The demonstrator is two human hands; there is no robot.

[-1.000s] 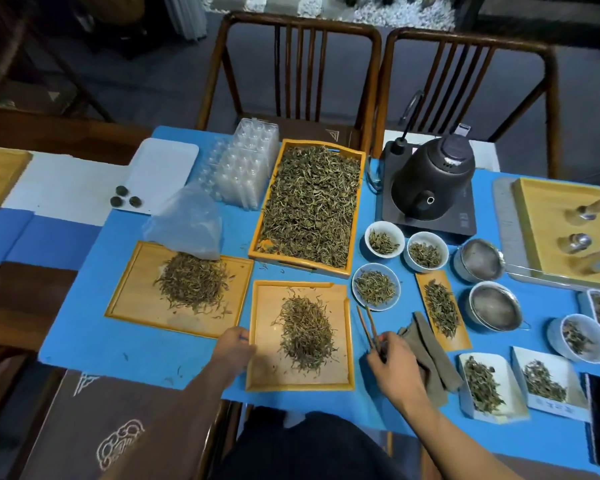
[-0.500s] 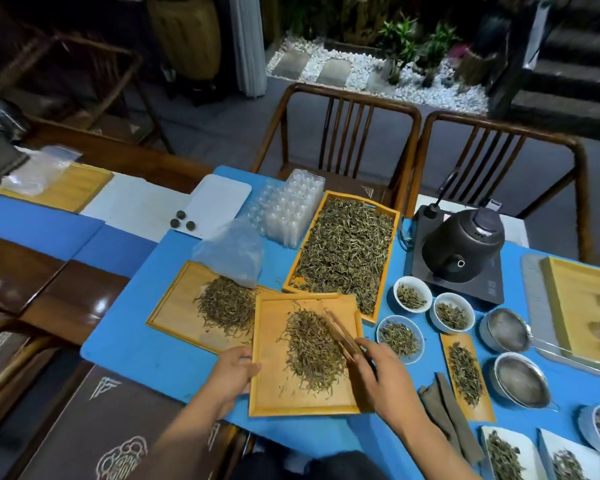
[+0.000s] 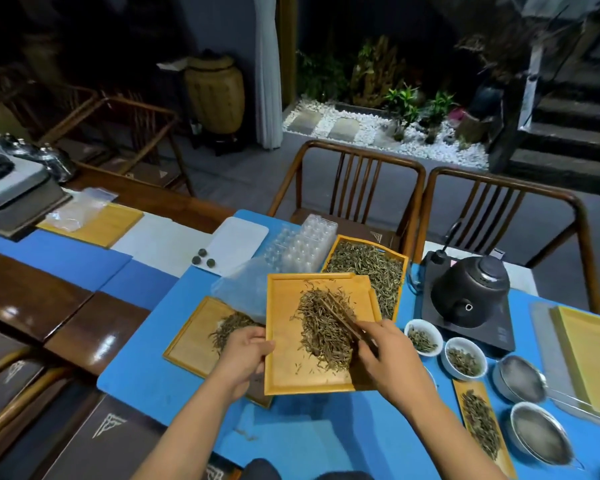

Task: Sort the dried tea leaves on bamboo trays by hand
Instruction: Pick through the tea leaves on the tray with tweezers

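A square bamboo tray (image 3: 284, 368) is lifted off the blue mat, with a heap of dried tea leaves (image 3: 323, 327) in its middle. My left hand (image 3: 245, 355) grips the tray's left edge. My right hand (image 3: 388, 358) holds wooden tweezers (image 3: 340, 313) whose tips lie in the heap. Partly under the lifted tray lies a second bamboo tray (image 3: 191, 341) with a smaller pile of leaves (image 3: 231, 329). A long tray full of leaves (image 3: 371, 271) stands behind.
A black kettle (image 3: 470, 292) on its base stands at the right, with small white bowls of leaves (image 3: 423, 337) in front. Metal strainers (image 3: 534, 434) and a narrow leaf board (image 3: 480, 420) lie lower right. A plastic bag (image 3: 239, 292) and clear vial rack (image 3: 302, 244) are behind.
The front tray has come up off the mat and over the left tray. My right hand has brought the tweezers from the mat into the leaf heap. The camera view has tilted upward.
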